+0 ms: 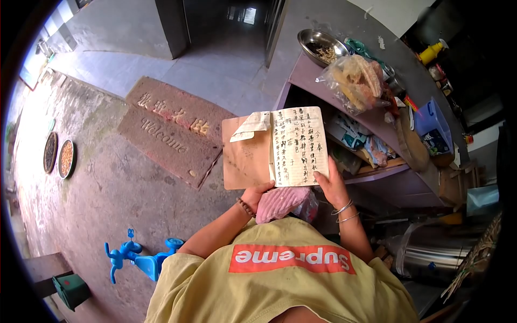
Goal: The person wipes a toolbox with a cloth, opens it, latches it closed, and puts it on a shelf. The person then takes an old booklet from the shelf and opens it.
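An open notebook (299,148) is held up before my chest, its right page covered in columns of handwritten characters. My left hand (259,195) is closed on its lower edge near the spine, with a beaded bracelet at the wrist. At the right page's lower corner, my right hand (333,185) grips the notebook with the thumb on the paper; bangles circle that wrist. A torn, folded piece of paper (252,126) lies over the brown inside cover on the left. Just below the notebook, a pink ribbed cloth item (281,203) shows beside my left hand.
A brown welcome mat (169,132) lies by the doorway. A cluttered cabinet (398,185) at right bears a metal bowl (309,39) and a plastic bag (355,81). Round trays (67,159) and a blue tricycle (146,264) stand on the left floor.
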`<state>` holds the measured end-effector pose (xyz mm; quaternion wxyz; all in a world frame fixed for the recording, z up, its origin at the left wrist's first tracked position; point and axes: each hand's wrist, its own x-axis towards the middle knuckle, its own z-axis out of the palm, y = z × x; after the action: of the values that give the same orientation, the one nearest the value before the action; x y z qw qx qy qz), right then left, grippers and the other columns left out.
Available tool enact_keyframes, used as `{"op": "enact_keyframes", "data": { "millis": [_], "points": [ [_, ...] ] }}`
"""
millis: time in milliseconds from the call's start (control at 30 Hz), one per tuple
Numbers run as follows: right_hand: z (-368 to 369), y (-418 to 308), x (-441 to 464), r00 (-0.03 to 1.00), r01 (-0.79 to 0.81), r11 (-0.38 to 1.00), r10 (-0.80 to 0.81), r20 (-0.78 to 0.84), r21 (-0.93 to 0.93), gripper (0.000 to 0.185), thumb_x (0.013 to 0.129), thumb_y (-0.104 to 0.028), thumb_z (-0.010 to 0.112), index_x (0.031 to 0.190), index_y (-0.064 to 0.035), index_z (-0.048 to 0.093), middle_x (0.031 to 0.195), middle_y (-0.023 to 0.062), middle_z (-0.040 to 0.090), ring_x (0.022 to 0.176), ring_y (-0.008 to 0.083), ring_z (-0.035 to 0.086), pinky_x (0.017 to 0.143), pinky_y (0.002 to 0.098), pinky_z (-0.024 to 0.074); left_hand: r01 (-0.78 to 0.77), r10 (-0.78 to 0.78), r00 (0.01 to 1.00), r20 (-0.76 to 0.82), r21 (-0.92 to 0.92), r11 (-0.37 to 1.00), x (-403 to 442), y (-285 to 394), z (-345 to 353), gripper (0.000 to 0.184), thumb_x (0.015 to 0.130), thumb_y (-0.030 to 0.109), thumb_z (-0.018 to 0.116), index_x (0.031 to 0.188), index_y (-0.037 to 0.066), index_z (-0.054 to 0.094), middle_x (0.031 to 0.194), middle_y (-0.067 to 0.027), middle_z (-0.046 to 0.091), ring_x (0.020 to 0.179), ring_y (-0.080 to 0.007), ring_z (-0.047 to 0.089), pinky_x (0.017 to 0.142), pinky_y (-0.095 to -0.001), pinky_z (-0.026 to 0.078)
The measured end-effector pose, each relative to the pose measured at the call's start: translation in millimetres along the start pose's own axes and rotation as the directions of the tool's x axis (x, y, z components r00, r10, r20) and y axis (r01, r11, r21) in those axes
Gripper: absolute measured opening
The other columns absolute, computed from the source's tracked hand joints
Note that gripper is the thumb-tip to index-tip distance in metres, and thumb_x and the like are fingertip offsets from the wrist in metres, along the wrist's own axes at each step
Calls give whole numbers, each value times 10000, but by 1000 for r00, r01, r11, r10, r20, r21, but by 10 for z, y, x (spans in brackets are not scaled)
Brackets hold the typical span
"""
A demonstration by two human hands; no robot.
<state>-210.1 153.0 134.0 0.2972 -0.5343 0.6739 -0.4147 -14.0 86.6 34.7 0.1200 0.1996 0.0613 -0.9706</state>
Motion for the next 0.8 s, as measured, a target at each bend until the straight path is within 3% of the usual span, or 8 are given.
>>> {"op": "enact_keyframes", "data": {
  "millis": [300,367,800],
  "points": [
    [6,-53,-1,1000,-13,999,13,11,33,511,802,-100,529,1226,7,265,1074,140,514,958,172,506,801,283,407,-11,11,1000,-14,2,1000,6,-3,-5,364,858,171,416,1155,-37,386,1148,-184,458,1031,-279,475,915,-390,362],
    [1,-66,-8,995,-87,994,84,45,72,517,814,-112,518,1240,23,258,1115,103,476,987,139,454,841,261,367,-22,23,999,-24,21,1000,6,0,-5,362,858,169,415,1154,-37,387,1148,-183,459,1032,-278,475,916,-388,362],
    [9,-30,-22,996,-91,994,90,27,55,514,811,-112,520,1240,13,266,1107,106,484,984,141,463,837,263,372,-20,22,998,-58,24,999,-25,6,59,355,856,156,420,1150,-40,390,1146,-185,459,1035,-278,472,920,-390,361]
  ]
}}
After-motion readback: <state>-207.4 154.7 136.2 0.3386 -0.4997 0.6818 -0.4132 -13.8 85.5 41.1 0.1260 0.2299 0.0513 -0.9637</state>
